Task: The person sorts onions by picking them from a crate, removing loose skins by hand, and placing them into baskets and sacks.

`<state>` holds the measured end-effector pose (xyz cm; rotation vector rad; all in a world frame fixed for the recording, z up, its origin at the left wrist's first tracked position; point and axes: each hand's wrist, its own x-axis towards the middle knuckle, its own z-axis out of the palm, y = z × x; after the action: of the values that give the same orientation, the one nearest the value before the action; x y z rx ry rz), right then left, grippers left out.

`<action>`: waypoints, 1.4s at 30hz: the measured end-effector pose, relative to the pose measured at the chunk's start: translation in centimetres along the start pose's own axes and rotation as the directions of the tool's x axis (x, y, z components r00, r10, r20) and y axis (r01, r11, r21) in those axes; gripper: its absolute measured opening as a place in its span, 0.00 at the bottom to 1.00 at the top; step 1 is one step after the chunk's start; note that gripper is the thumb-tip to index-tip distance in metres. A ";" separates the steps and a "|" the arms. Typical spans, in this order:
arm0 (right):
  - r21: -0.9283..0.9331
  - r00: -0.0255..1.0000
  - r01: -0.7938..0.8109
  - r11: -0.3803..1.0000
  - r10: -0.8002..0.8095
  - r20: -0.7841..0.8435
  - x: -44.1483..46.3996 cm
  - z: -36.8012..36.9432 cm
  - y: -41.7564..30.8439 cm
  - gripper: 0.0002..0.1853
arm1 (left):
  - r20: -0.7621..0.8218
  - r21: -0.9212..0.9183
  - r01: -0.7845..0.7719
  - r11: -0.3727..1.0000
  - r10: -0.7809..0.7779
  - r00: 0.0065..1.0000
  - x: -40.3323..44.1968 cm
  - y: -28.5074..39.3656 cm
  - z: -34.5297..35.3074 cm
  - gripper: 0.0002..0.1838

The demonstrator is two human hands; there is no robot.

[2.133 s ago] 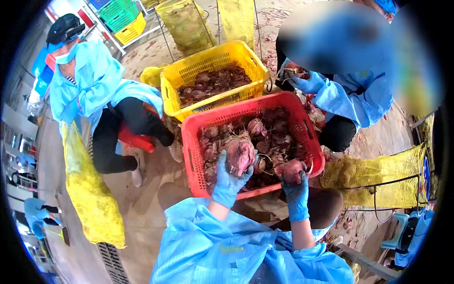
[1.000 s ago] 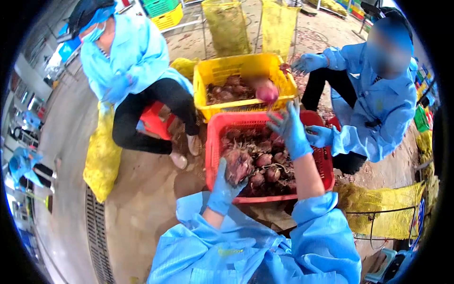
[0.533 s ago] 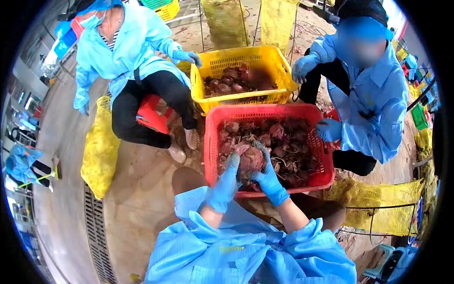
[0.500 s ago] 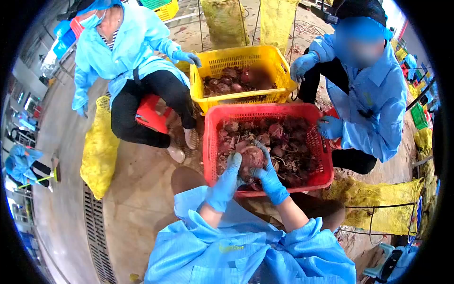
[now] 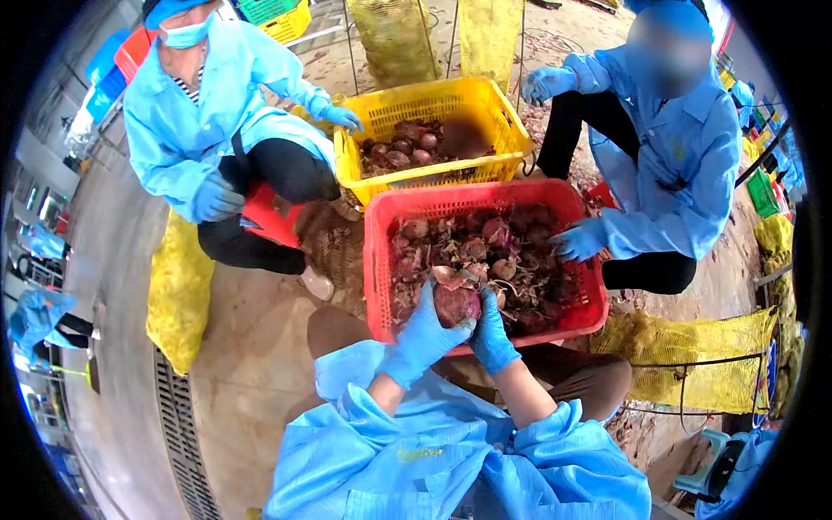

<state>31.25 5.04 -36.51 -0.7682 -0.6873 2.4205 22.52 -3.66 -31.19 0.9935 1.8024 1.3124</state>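
Observation:
A red onion with loose, papery skin at its top is held over the near edge of a red crate. My left hand, in a blue glove, wraps round the onion from the left and below. My right hand, also gloved in blue, is closed against the onion's right side; its fingertips are partly hidden. Below and beyond my hands, the crate holds many red onions mixed with dry skins and roots.
A yellow crate with onions stands just behind the red one. One co-worker sits at the left, another at the right with a hand over the red crate. A full yellow mesh sack stands left, near a floor drain.
The onion has turned in my hands, and my right hand has drawn back lower along its side. The left co-worker's lower hand has risen; the right co-worker's hand has reached into the red crate.

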 end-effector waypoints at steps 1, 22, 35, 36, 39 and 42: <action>0.001 1.000 0.000 1.000 0.000 0.007 -0.2 0.4 -0.2 0.32 | -0.008 0.030 0.032 0.999 -0.032 0.999 0.1 -1.0 0.1 0.50; -0.922 0.893 0.094 0.375 -0.442 -0.088 1.0 -18.9 -3.6 0.13 | 0.342 -0.024 0.159 0.987 -0.141 0.929 15.5 -7.1 -0.2 0.12; -0.991 0.788 -0.086 -0.107 -0.616 -0.001 0.4 -17.5 -3.4 0.10 | -0.063 -0.406 0.518 0.753 -0.589 0.806 9.2 -26.6 13.0 0.42; -0.990 0.783 -0.091 -0.106 -0.622 -0.005 0.3 -17.5 -3.3 0.10 | -0.025 -0.502 0.464 0.730 -0.549 0.836 9.2 -25.8 12.8 0.43; -0.988 0.746 -0.046 -0.145 -0.663 0.062 0.3 -17.4 -3.5 0.10 | -0.205 -0.192 0.575 0.795 -0.605 0.769 8.3 -16.3 9.4 0.43; -0.988 0.747 -0.047 -0.147 -0.662 0.063 0.3 -17.5 -3.1 0.11 | -0.107 -0.163 0.257 0.953 -0.276 0.955 6.9 -12.6 6.7 0.40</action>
<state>43.05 12.96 -47.26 -1.3893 -2.1793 0.6099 22.70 2.80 -45.61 0.5723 1.8307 1.3403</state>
